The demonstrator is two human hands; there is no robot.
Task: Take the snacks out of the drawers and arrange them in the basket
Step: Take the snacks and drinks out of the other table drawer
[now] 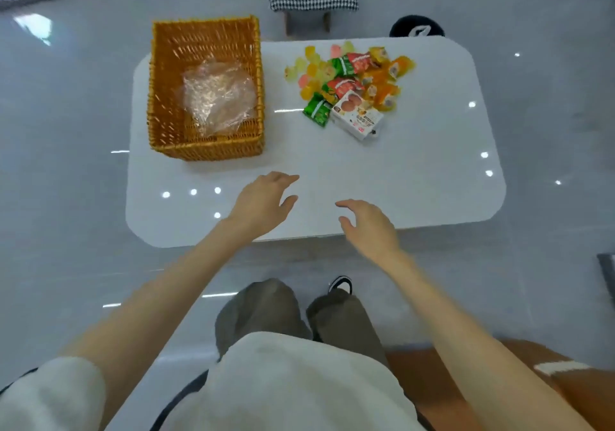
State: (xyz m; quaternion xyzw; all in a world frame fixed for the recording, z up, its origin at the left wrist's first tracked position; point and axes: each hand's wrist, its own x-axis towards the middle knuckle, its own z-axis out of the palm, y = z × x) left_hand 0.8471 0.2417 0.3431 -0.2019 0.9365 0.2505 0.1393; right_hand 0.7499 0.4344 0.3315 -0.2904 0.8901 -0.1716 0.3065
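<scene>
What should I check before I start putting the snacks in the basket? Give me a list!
1. Hands free: ok. The left hand and the right hand are open and hold nothing.
2. Snacks ready: ok. The snack pile lies on the table, to the right of the basket.
3. Basket upright, open side up: ok.
4. Room in the basket: ok, though a clear plastic bag already lies inside.
5. What the clear plastic bag holds: cannot tell.
6. Way from pile to basket: ok, nothing stands between them.
</scene>
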